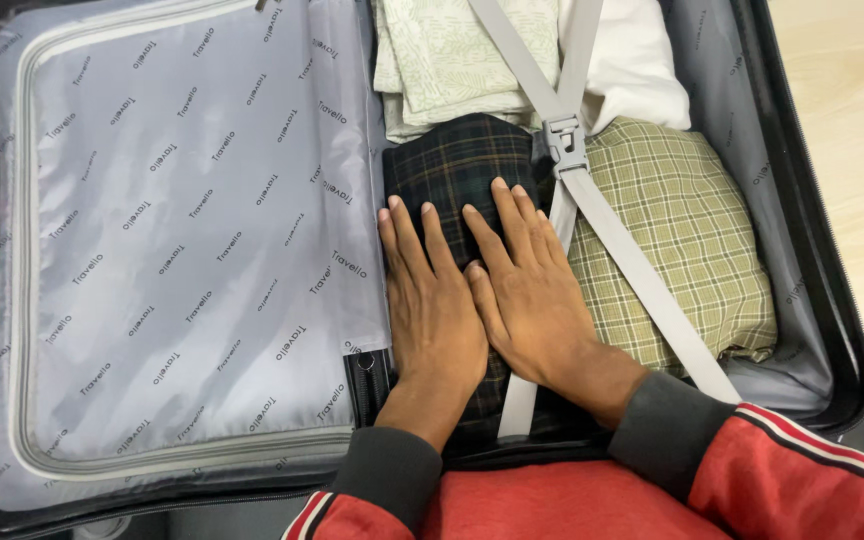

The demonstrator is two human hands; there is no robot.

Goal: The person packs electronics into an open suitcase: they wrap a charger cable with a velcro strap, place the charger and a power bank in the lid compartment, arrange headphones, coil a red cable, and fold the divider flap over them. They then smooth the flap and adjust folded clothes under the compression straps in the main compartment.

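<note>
An open black suitcase [832, 300] lies flat below me. My left hand [432, 300] and my right hand [532, 290] rest side by side, palms down and fingers together, pressing on a folded dark plaid garment [457, 160] in the right half. Grey cross straps [642, 280] meet at a grey buckle [565, 143] just beyond my right fingertips. A folded green checked garment [692, 230] lies to the right of my hands, under one strap. Neither hand grips anything.
The left half is a grey zipped lining panel [172, 240] with small printed marks. A pale green patterned cloth [462, 60] and a white cloth [632, 60] lie at the far end. Light wooden floor [852, 130] shows on the right. My sleeves are red with grey cuffs.
</note>
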